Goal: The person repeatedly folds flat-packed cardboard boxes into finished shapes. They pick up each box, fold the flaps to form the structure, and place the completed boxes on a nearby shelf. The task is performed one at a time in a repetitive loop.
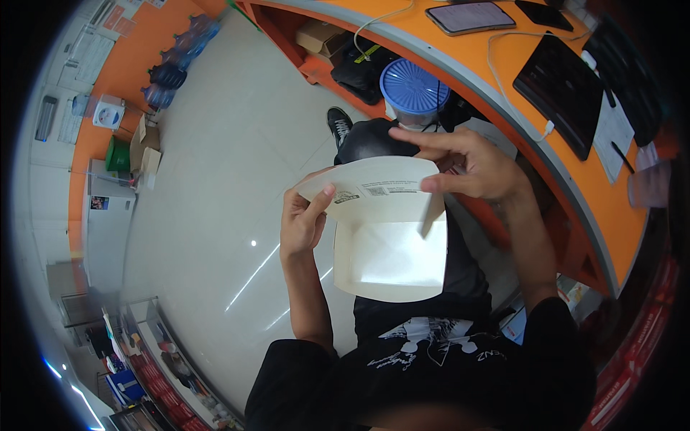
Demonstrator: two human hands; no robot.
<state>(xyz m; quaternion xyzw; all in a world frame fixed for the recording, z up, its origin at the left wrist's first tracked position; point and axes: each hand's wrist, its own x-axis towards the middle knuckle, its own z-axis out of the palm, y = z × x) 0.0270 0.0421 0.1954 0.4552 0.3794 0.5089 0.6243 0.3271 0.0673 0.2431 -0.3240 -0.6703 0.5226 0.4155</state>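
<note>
A white paper food box (392, 255) sits above my lap, its inside bare and shiny. Its lid (366, 188) stands raised at the far side, with small dark print on it. My left hand (305, 215) grips the lid's left end, thumb on the near face and fingers behind. At the right end of the lid, my right hand (474, 169) pinches the edge between thumb and fingers, with the index finger stretched out to the left. A narrow flap (432, 214) hangs below my right thumb, slightly blurred.
To the right curves an orange desk (611, 215) with a phone (471, 18), a black tablet (559, 93), cables and papers. Under it stand a blue-lidded tub (415, 86) and a cardboard box (321, 37). Water jugs (169, 75) line the far left wall; a shelf (180, 359) stands lower left.
</note>
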